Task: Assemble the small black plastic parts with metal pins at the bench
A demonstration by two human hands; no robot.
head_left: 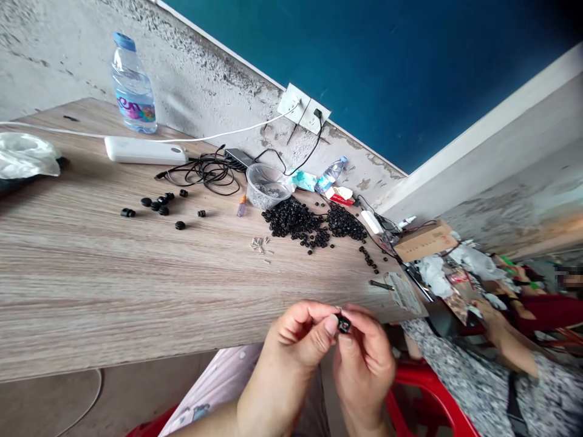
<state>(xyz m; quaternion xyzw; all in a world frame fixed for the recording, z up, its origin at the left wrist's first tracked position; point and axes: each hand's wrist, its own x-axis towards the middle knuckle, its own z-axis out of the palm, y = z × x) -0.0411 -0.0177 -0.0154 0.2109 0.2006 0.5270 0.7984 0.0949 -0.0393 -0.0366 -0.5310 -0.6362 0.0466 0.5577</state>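
Note:
My left hand (pixel 303 343) and my right hand (pixel 367 352) meet at the table's front edge. Between their fingertips they pinch one small black part (pixel 343 324); its details are too small to make out. Beyond them on the wooden table (pixel 136 297) lie a large pile of small black parts (pixel 291 220) and a second pile (pixel 345 222). Several small metal pins (pixel 259 244) are scattered to the left of the piles. A clear round tub (pixel 268 189) holds small transparent pieces. Several round black pieces (pixel 163 203) lie farther left.
Along the wall are a water bottle (pixel 134 91), a white power strip (pixel 146 150), coiled black cables (pixel 212 173) and another bottle (pixel 330 175). A small orange-capped vial (pixel 241 206) is beside the tub. At right are a cardboard box (pixel 423 241) and a seated person's arm (pixel 507 340).

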